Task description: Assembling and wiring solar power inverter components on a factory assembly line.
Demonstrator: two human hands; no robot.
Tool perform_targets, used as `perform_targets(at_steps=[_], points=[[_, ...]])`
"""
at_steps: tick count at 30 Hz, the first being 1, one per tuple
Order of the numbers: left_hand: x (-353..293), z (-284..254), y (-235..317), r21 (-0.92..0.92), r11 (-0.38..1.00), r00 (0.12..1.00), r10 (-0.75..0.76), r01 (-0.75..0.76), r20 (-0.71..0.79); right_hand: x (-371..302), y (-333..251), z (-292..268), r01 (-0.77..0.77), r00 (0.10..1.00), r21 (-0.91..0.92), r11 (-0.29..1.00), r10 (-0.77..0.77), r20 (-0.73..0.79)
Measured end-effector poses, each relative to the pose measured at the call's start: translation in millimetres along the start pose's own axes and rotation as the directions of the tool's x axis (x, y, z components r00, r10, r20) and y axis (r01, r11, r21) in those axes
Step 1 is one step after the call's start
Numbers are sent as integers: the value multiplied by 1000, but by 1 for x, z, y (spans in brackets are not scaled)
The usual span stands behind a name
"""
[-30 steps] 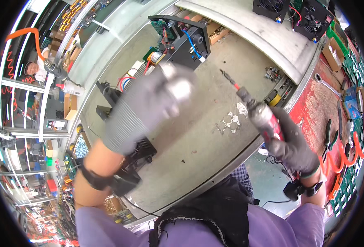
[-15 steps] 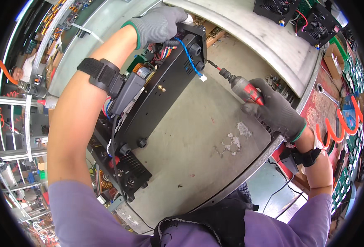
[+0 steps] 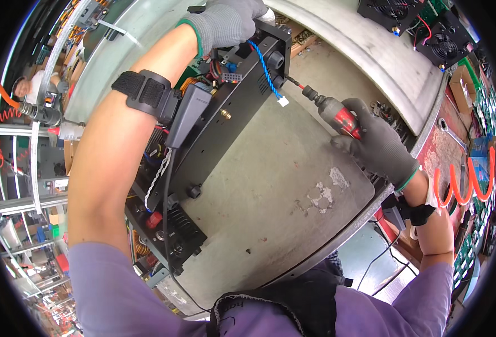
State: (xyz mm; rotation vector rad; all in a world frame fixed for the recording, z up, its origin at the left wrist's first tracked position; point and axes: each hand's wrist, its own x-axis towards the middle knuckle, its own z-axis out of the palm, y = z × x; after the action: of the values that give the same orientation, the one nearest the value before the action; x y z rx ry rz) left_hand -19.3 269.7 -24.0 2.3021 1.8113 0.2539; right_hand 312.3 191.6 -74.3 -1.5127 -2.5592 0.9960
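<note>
A black metal equipment case with its electronics exposed stands slantwise on the worktable. My left hand, in a grey glove, grips the far end of the case; its fingertips are partly hidden. My right hand, in a dark grey glove, is wrapped around a red and grey power screwdriver. The driver's long bit points left and reaches the far end panel of the case, at its lower edge. Whether it sits in a screw cannot be made out. A twisted blue cable with a white plug dangles beside the panel.
A pale curved board lies beyond, with small screws in a wooden tray near it. Black fan units stand far right. A coiled orange air hose and a wrench are at the right. Another person is at far left.
The case and my left hand have shifted slightly right and away in view. The screwdriver's bit is now at the end panel's edge, where before a small gap showed.
</note>
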Motion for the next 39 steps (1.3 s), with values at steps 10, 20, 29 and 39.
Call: perform_targets(at_steps=[10,20,29,39], points=[[-10,-7,-12,41,993,993,-112,111,31,8,0,-3,72,995,216,974,-86,56],[-24,-8,-27,100,976,981,-194,192,13,17,-8,11,143,990,8,990,-144,6],[-31,-7,-46,114,992,997,66,-61,-41,16,-16,13,147,987,-111,983,-153,-40],[-27,-2,-43,191,981,998,42,-34,-38,20,-13,14,166,980,-188,968,-183,-79]])
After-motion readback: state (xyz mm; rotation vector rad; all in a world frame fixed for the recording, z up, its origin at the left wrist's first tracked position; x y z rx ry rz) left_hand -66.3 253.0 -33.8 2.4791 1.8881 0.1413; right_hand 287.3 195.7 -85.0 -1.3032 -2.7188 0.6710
